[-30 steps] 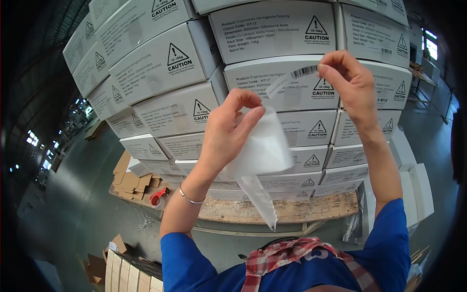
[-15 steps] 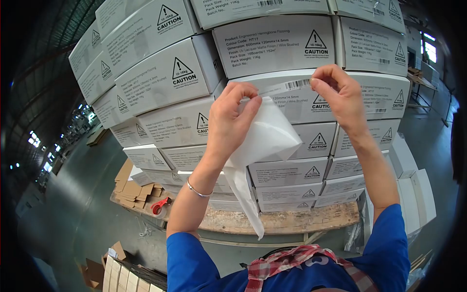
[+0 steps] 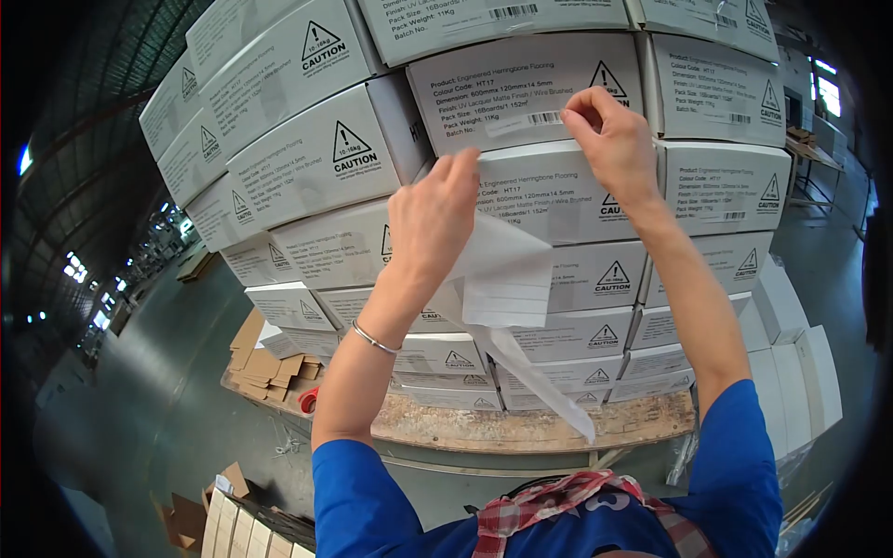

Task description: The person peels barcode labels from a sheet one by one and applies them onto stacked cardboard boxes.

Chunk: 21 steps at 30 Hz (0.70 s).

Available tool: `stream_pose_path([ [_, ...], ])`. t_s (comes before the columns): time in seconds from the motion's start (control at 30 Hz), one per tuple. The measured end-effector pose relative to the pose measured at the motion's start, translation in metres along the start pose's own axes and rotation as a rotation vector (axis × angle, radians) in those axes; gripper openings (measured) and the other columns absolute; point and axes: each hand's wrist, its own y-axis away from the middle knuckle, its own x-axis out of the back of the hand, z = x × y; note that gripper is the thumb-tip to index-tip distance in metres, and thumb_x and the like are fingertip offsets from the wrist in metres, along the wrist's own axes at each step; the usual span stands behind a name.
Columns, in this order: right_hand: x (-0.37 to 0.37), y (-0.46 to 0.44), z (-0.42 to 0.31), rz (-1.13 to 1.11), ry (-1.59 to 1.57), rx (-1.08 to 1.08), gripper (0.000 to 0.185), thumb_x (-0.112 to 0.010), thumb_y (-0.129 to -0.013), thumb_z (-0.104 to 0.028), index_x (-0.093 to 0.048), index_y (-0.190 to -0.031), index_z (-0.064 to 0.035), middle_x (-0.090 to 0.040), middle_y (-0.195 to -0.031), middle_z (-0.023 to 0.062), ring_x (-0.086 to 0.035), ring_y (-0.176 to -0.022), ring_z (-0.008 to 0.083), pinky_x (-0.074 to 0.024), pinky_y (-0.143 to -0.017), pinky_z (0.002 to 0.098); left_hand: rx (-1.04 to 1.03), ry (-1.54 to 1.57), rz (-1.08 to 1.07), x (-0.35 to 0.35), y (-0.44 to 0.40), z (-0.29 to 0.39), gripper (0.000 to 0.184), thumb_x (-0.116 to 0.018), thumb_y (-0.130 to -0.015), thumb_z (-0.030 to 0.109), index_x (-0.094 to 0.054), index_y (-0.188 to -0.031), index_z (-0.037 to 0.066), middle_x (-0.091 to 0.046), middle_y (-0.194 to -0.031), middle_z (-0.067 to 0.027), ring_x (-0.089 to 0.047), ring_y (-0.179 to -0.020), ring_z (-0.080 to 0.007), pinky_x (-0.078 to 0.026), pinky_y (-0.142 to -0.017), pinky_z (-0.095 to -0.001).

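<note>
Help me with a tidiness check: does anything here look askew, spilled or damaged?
The flat brown cardboard pieces lie jumbled on the worn wooden platform beside the stacked white cardboard boxes, untidy against their rows. No spill or clear damage shows; lens distortion hides any slight lean.

Diffuse, moderate light covers the white cartons (image 3: pixel 307 163), with shadows in the gaps. Windows (image 3: pixel 830 96) at far right clip to white; the roof (image 3: pixel 93 74) is dim. Wide-angle distortion bows straight edges; frame corners are black.
</note>
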Motion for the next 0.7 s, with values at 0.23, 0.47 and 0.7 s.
stream_pose_path([
  [0.23, -0.005, 0.004, -0.003, 0.04, 0.025, -0.012, 0.012, -0.066, -0.085, -0.015, -0.062, -0.086, -0.0033, -0.06, -0.069, 0.0013, -0.053, -0.063, 0.009, -0.0436, -0.06, 0.0238, -0.217, -0.216, 0.077, 0.002, 0.007, 0.0, 0.042, -0.06, -0.077, 0.003, -0.057, -0.118, 0.012, -0.049, -0.074, -0.003, -0.053, -0.048, -0.017, -0.041, -0.043, -0.0295],
  [0.47, -0.009, 0.007, -0.002, 0.055, 0.062, -0.015, 0.012, -0.066, -0.085, -0.015, -0.062, -0.086, -0.0036, -0.061, -0.068, 0.0019, -0.054, -0.062, 0.0094, -0.044, -0.06, 0.0243, -0.236, -0.232, 0.069, -0.003, -0.003, -0.003, 0.048, -0.062, -0.075, 0.004, -0.056, -0.122, 0.013, -0.049, -0.077, -0.0036, -0.053, -0.049, -0.0172, -0.044, -0.045, -0.0304],
  [0.7, -0.011, 0.007, -0.005, 0.092, 0.115, 0.025, 0.01, -0.066, -0.083, -0.015, -0.062, -0.082, -0.0066, -0.066, -0.069, 0.0044, -0.063, -0.062, 0.0211, -0.0472, -0.058, 0.0334, -0.218, -0.276, 0.015, -0.004, -0.01, -0.002, 0.049, -0.061, -0.076, 0.006, -0.056, -0.124, 0.014, -0.051, -0.079, -0.0046, -0.058, -0.051, -0.018, -0.047, -0.045, -0.0303],
])
